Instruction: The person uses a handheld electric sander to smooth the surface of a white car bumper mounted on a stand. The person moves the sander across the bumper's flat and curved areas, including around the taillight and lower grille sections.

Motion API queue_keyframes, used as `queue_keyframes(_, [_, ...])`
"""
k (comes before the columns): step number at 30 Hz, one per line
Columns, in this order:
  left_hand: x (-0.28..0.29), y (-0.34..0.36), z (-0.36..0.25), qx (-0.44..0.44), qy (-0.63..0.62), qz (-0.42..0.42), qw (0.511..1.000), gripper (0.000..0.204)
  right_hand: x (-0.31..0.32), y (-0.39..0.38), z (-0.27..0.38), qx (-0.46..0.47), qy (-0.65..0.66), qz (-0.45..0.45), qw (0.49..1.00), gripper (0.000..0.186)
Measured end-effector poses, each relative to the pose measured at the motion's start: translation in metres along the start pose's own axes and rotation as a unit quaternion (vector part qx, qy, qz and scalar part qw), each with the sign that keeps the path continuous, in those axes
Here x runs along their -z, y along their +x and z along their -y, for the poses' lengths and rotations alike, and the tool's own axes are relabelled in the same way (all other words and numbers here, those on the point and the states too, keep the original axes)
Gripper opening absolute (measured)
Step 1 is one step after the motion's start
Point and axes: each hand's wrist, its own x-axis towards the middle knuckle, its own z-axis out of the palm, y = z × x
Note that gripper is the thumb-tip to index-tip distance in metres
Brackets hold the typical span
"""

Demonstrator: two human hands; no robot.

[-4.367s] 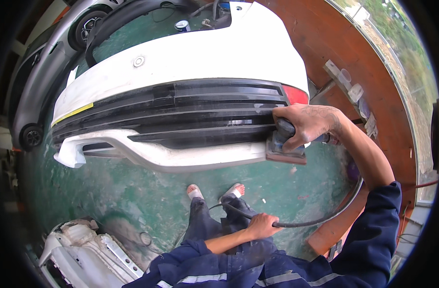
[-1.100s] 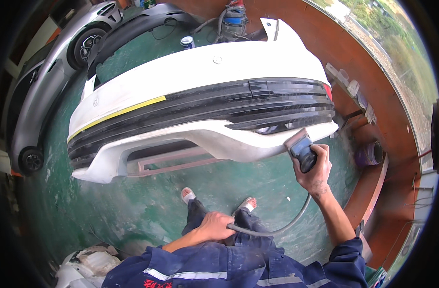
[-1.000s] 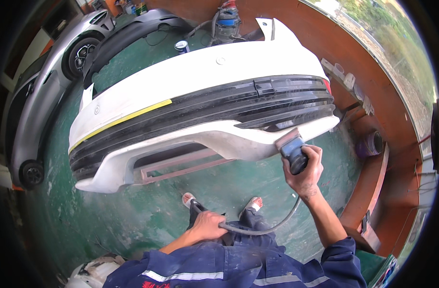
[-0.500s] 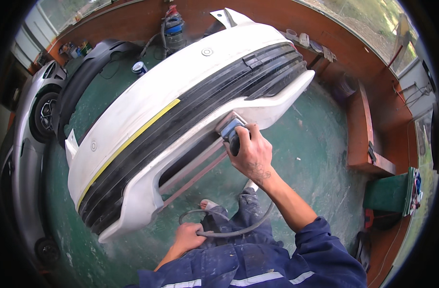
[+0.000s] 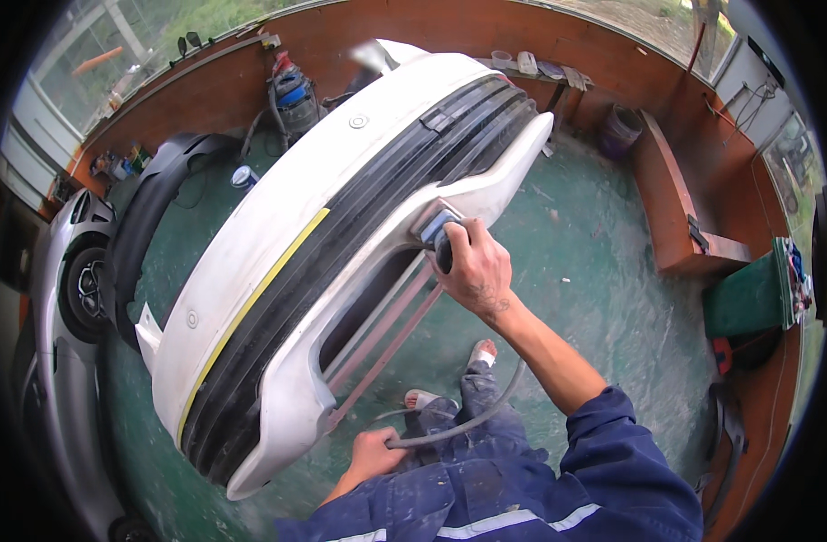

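Observation:
A white car bumper with black slatted trim and a yellow tape strip lies diagonally before me, on a pinkish stand. My right hand is closed round a blue-and-black hand sander, whose pad rests on the white lower lip, just above the bumper's recessed opening. My left hand grips a grey hose low at my waist; the hose loops up toward my right forearm.
A silver car and a dark bumper stand left. Behind are a vacuum cleaner, a can and a shelf. At right are a purple bucket, orange bench and green bin.
My right hand has moved the sander leftward along the lower lip from the bumper's right end toward its middle. The view has turned, so the bumper now runs more diagonally.

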Motion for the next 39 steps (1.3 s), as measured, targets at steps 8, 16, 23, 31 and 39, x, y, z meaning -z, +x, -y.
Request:
queue_keyframes(8, [-0.004, 0.004, -0.014, -0.022, -0.012, -0.026, 0.999, 0.029, 0.007, -0.019, -0.024, -0.049, -0.076, 0.026, 0.996, 0.052])
queue_keyframes(16, [0.007, 0.004, -0.001, -0.042, -0.02, -0.07, 0.996, 0.041, 0.001, 0.0, 0.032, -0.074, 0.032, 0.037, 0.996, 0.052])
queue_keyframes(23, [0.027, -0.018, 0.022, -0.036, -0.011, -0.079, 0.996, 0.048, -0.001, -0.005, 0.06, -0.186, 0.134, 0.089, 0.969, 0.053])
queue_keyframes(31, [0.02, -0.038, 0.029, 0.024, -0.015, -0.079, 0.996, 0.047, -0.006, -0.045, 0.105, -0.027, 0.238, 0.121, 0.963, 0.056])
queue_keyframes(39, [0.007, -0.057, 0.025, 0.014, -0.016, -0.138, 0.99, 0.046, -0.016, -0.022, 0.071, -0.12, 0.173, -0.008, 0.977, 0.056])
